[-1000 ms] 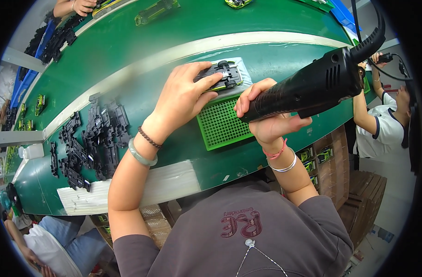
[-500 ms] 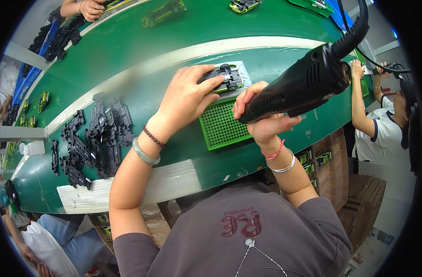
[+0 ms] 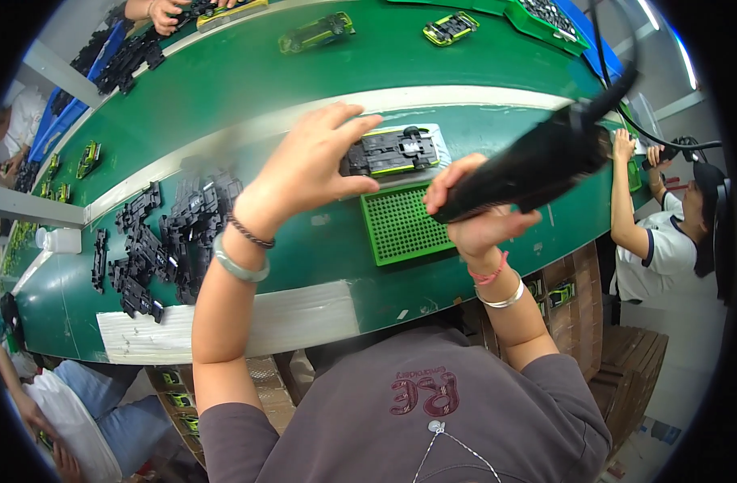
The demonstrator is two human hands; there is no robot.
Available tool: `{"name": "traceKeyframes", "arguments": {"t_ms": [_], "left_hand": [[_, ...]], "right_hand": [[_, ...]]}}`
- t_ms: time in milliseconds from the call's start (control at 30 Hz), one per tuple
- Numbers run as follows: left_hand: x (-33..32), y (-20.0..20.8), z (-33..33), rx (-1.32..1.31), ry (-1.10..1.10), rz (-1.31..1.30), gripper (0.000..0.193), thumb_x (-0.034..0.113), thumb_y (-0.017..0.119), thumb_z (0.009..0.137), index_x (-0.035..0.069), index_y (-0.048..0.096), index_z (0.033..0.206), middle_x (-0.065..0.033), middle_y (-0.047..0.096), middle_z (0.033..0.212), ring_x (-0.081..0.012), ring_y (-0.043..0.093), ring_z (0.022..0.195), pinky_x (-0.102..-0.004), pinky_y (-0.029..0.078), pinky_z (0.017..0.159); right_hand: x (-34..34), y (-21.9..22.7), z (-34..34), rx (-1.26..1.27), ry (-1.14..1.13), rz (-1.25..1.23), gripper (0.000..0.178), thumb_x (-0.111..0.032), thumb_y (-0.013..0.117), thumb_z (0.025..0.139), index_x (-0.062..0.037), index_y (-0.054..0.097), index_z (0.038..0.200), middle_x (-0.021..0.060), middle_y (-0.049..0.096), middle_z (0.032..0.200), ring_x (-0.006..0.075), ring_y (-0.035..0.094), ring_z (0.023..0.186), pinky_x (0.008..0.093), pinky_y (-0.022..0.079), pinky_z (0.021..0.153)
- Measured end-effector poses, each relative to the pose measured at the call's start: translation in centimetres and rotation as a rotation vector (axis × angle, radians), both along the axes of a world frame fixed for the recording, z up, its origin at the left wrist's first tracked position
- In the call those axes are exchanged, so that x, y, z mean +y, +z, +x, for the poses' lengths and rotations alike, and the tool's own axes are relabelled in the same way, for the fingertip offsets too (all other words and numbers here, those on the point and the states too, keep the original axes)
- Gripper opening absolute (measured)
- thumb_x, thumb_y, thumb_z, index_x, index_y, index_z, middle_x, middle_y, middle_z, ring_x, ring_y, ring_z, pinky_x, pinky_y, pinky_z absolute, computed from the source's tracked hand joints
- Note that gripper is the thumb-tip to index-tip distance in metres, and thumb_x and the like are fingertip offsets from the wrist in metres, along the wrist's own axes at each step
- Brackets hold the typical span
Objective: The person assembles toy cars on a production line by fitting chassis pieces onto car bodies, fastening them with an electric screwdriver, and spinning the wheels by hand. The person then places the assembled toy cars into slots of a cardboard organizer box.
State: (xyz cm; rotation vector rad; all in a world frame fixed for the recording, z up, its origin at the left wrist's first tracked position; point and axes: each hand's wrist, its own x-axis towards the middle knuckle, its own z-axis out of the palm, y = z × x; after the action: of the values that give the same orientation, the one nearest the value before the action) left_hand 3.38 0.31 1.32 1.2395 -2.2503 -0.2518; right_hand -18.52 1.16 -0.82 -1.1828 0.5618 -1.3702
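Left hand [image 3: 308, 165] opens off the car [image 3: 397, 153], fingers spread; right hand [image 3: 483, 229] clasps the driver [image 3: 534, 165], screwdriving seemingly paused, a fresh pinch needed.

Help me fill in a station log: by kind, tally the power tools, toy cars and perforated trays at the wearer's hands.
Corded handheld power tool, in the right hand: 1
Upside-down toy car, beside the left hand: 1
Green perforated tray: 1
Total: 3
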Motion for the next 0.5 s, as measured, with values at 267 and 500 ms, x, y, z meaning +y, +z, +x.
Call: {"name": "traceKeyframes", "arguments": {"t_ms": [267,500], "left_hand": [[-0.1,-0.1,2.7,-0.029,0.037,0.206,0.055,0.027,0.08,0.059,-0.001,0.059,0.103,-0.0161,0.059,0.095,-0.0326,0.056,0.094,-0.0384,0.045,0.081],[-0.5,-0.8,2.6,0.009,0.031,0.136,0.049,0.026,0.082,0.055,0.002,0.061,0.091,-0.0132,0.058,0.083,-0.0318,0.057,0.086,-0.04,0.047,0.075]], "right_hand": [[-3.7,6.3,7.0,-0.102,0.138,-0.195,0.107,-0.097,0.01,0.052,-0.0011,0.048,0.081,0.0107,0.052,0.059,0.019,0.051,0.05,0.03,0.045,0.049],[-5.1,4.2,10.3,0.075,0.158,-0.25,0.101,-0.092,0.014,0.062,0.0012,0.048,0.078,0.0115,0.052,0.057,0.019,0.053,0.048,0.0275,0.044,0.046]]}}
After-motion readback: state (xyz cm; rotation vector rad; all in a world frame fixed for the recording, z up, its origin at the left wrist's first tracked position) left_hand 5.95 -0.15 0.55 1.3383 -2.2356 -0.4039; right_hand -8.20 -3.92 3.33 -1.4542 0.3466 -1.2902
